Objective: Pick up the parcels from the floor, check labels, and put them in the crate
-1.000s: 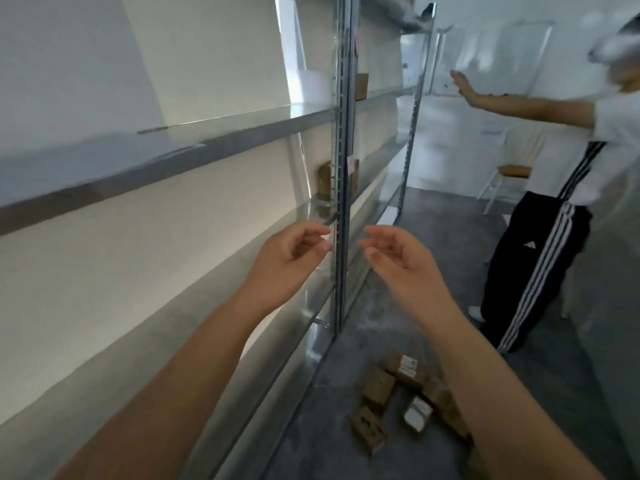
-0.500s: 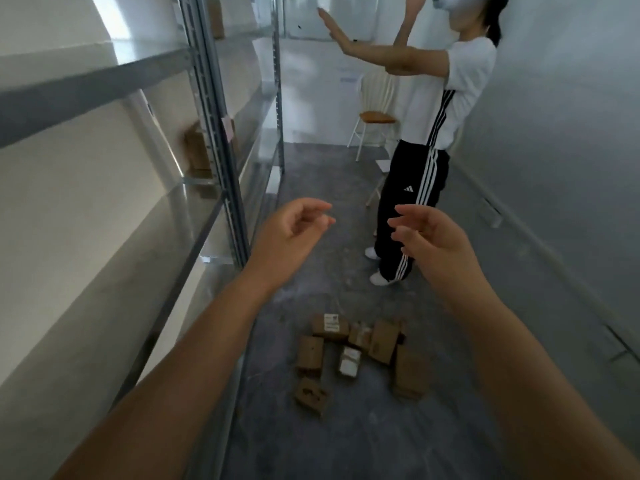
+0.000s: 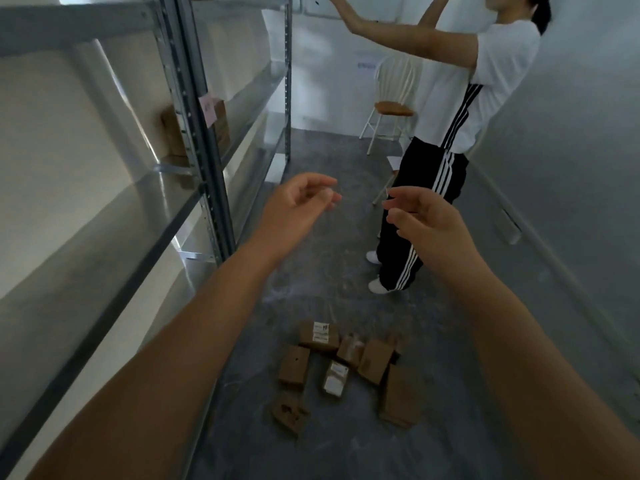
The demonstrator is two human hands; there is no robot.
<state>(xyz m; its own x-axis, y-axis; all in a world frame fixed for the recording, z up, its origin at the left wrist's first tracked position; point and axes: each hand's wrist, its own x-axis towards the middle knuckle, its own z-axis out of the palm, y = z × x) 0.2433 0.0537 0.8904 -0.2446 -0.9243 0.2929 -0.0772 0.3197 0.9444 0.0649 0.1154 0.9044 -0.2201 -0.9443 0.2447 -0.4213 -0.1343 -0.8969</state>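
Several small brown cardboard parcels (image 3: 346,368) lie in a loose heap on the grey floor, below my hands. One at the back (image 3: 319,336) shows a white label, and so does a smaller one (image 3: 335,378) in the middle. My left hand (image 3: 298,211) and my right hand (image 3: 426,220) are raised side by side in mid-air, well above the heap, fingers loosely curled and apart, holding nothing. No crate is in view.
A metal shelving rack (image 3: 194,140) runs along the left wall, with a brown box (image 3: 221,123) on a shelf. Another person (image 3: 446,140) stands just beyond the parcels, arms raised. A wooden chair (image 3: 393,105) stands behind them. A grey wall (image 3: 571,140) closes the right side.
My view has swung from the shelves to the right and down the aisle, bringing the parcels to the centre. My hands stay raised and empty, drifting slightly apart.
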